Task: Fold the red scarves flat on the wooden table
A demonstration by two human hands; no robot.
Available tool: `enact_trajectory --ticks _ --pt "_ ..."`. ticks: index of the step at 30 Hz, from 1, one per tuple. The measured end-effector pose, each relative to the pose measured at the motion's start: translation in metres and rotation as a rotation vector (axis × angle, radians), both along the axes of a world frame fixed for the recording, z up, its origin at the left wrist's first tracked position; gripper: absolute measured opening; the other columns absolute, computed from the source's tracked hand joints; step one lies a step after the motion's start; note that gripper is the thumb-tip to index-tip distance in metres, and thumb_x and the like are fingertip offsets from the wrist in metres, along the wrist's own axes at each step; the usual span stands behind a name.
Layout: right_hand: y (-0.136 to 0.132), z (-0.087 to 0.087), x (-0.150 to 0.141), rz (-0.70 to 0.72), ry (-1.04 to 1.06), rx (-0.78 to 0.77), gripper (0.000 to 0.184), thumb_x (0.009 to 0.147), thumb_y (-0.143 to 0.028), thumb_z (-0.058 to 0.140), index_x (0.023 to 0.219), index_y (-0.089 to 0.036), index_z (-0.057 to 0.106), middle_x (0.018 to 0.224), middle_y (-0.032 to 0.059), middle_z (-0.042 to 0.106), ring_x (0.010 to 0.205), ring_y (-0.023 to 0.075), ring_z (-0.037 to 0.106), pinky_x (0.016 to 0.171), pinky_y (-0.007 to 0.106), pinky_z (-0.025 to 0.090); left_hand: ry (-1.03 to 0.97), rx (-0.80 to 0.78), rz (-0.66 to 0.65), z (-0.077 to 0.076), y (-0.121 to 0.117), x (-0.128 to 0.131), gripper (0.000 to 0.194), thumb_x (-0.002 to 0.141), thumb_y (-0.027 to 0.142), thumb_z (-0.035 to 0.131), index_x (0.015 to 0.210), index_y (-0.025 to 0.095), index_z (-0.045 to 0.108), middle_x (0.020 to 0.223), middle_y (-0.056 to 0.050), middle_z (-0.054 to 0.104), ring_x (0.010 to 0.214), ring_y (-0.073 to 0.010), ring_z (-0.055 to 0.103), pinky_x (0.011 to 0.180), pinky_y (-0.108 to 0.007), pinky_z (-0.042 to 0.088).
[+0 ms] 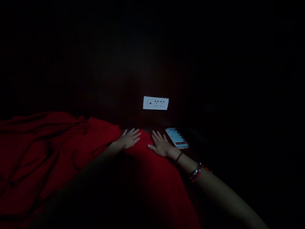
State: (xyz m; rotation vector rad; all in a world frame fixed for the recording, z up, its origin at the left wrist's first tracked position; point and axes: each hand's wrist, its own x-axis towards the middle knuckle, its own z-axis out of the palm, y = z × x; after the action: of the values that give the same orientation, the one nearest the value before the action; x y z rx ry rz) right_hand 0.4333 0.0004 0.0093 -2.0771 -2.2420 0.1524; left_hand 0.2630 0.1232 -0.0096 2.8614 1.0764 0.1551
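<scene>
A red cloth (152, 171) stretches away from me, smooth in the middle and bunched in deep folds on the left. My left hand (128, 140) lies flat on it near the far edge, fingers spread, with a ring on one finger. Across a short gap, my right hand (161, 146) rests palm down at the cloth's right edge, its fingers apart too. Neither hand grips anything. A dark band and a silver bracelet (195, 171) with red cord circle my right wrist and forearm. Shadow hides the lower part of the cloth.
Just right of my right hand lies a smartphone (177, 139) with its screen lit, on a dark surface. A white wall socket plate (155, 103) sits on the dark upright panel beyond my hands. Darkness hides the rest of the surroundings.
</scene>
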Motion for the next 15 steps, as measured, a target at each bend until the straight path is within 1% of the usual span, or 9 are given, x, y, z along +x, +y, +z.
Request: enact_trajectory --ticks 2,3,5,7,9,10,12,13,15 --pt "-0.006 0.002 -0.006 0.091 0.018 0.034 0.076 0.078 -0.061 0.011 0.134 -0.011 0.009 0.140 0.0084 0.001 0.126 0.0223 -0.005 0.101 0.042 0.001 -0.032 0.030 -0.079 0.002 -0.007 -0.003 0.048 0.085 0.038 0.014 0.131 0.027 0.019 0.139 0.001 0.011 0.127 -0.0176 0.006 0.101 -0.043 0.009" --pt "-0.010 0.002 -0.007 0.118 0.031 0.009 0.074 0.078 -0.061 0.011 0.134 -0.011 0.008 0.140 0.0081 0.003 0.127 0.0217 -0.004 0.101 0.042 0.002 -0.019 0.023 -0.117 0.001 -0.010 -0.006 0.047 0.085 0.036 0.014 0.131 0.027 0.019 0.139 0.000 0.012 0.127 -0.0159 0.007 0.101 -0.040 0.010" --pt "-0.017 -0.003 -0.007 0.115 0.049 -0.087 0.073 0.078 -0.061 0.011 0.134 -0.014 0.008 0.140 0.0077 0.005 0.127 0.0219 -0.001 0.102 0.041 0.004 0.043 -0.013 -0.152 -0.004 -0.014 -0.014 0.046 0.085 0.035 0.017 0.130 0.027 0.021 0.138 0.000 0.017 0.127 -0.0150 0.010 0.101 -0.038 0.013" --pt "-0.023 -0.007 -0.003 0.089 0.055 -0.139 0.071 0.078 -0.061 0.013 0.134 -0.016 0.010 0.140 0.0070 0.004 0.127 0.0224 -0.001 0.102 0.041 0.004 0.064 -0.030 -0.132 -0.009 -0.015 -0.021 0.046 0.084 0.037 0.019 0.130 0.028 0.021 0.138 -0.001 0.019 0.126 -0.0167 0.012 0.100 -0.041 0.013" --pt "-0.026 -0.006 0.002 0.086 0.058 -0.171 0.070 0.078 -0.060 0.018 0.133 -0.017 0.014 0.140 0.0076 0.004 0.126 0.0233 -0.001 0.101 0.041 0.006 0.045 -0.055 -0.085 -0.010 -0.016 -0.024 0.049 0.084 0.041 0.021 0.130 0.027 0.021 0.138 -0.002 0.018 0.126 -0.0196 0.011 0.099 -0.045 0.013" --pt "-0.025 -0.003 0.005 0.097 0.060 -0.177 0.069 0.079 -0.059 0.022 0.133 -0.017 0.018 0.139 0.0086 0.008 0.126 0.0239 0.003 0.101 0.041 0.008 0.028 -0.073 -0.051 -0.008 -0.016 -0.023 0.050 0.083 0.042 0.023 0.130 0.026 0.022 0.138 -0.003 0.016 0.126 -0.0210 0.012 0.099 -0.046 0.014" --pt "-0.017 0.006 0.007 0.107 0.082 -0.126 0.060 0.081 -0.051 0.028 0.128 -0.015 0.031 0.135 0.0106 0.024 0.124 0.0236 0.019 0.100 0.039 0.015 -0.049 -0.104 0.071 -0.001 -0.015 -0.021 0.053 0.082 0.043 0.027 0.129 0.020 0.025 0.138 -0.008 0.015 0.125 -0.0232 0.016 0.098 -0.041 0.020" --pt "-0.011 0.011 0.007 0.084 0.101 -0.069 0.053 0.082 -0.045 0.030 0.125 -0.015 0.037 0.131 0.0111 0.034 0.120 0.0224 0.028 0.098 0.037 0.020 -0.098 -0.126 0.161 0.004 -0.014 -0.019 0.055 0.080 0.041 0.032 0.129 0.015 0.027 0.137 -0.012 0.019 0.123 -0.0244 0.022 0.096 -0.037 0.025" --pt "0.007 0.023 0.005 -0.019 0.146 0.036 0.042 0.084 -0.033 0.032 0.118 -0.012 0.045 0.121 0.0118 0.046 0.111 0.0193 0.042 0.093 0.030 0.029 -0.173 -0.185 0.321 0.018 -0.010 -0.016 0.056 0.076 0.035 0.043 0.123 0.006 0.035 0.127 -0.019 0.036 0.113 -0.0260 0.039 0.086 -0.030 0.036"
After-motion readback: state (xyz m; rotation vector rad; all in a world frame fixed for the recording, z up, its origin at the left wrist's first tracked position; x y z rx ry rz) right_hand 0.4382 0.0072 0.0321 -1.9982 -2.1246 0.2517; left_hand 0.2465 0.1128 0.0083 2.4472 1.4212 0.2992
